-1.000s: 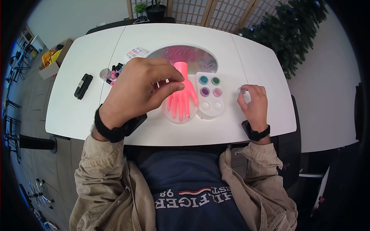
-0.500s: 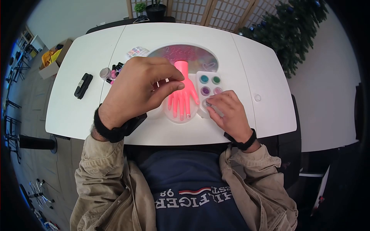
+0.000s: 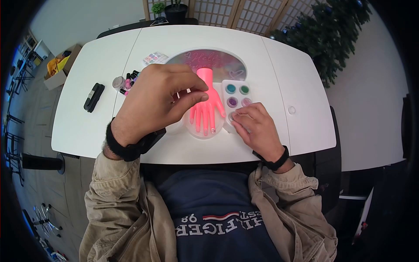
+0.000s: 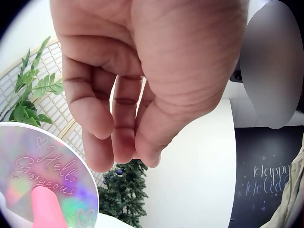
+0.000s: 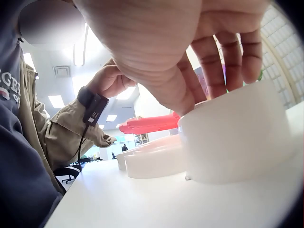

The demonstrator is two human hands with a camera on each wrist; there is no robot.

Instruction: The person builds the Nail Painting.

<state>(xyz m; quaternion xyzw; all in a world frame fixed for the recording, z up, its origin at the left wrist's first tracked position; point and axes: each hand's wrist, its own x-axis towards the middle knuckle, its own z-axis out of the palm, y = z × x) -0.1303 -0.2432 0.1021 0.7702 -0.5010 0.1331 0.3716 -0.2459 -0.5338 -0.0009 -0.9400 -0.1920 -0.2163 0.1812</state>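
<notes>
My right hand [image 3: 260,131] reaches over the white tray [image 3: 248,84], its thumb and fingertips down at a front well, pinching a small grey round pot [image 3: 232,117] mostly hidden under them. Teal, green, purple and pink pots fill the wells behind, the pink one [image 3: 246,101] close to my fingers. My left hand [image 3: 163,94] hovers in front of the pink model hand [image 3: 214,105], thumb and fingers bent towards each other. Nothing shows between them in the left wrist view. The model hand lies on a round pale base, a small pale mark on one fingertip.
A clear round disc [image 3: 292,110] lies on the table right of the tray. Behind the model hand stands a shiny "Hello Gorgeous" panel [image 3: 235,65]. Small bottles [image 3: 128,83], a round jar [image 3: 118,82] and a black stapler-like object [image 3: 94,98] sit at the left.
My right hand has moved left from the table's right side to the tray with the small pot, uncovering the clear disc. Over the last half second it has barely shifted. My left hand stays put.
</notes>
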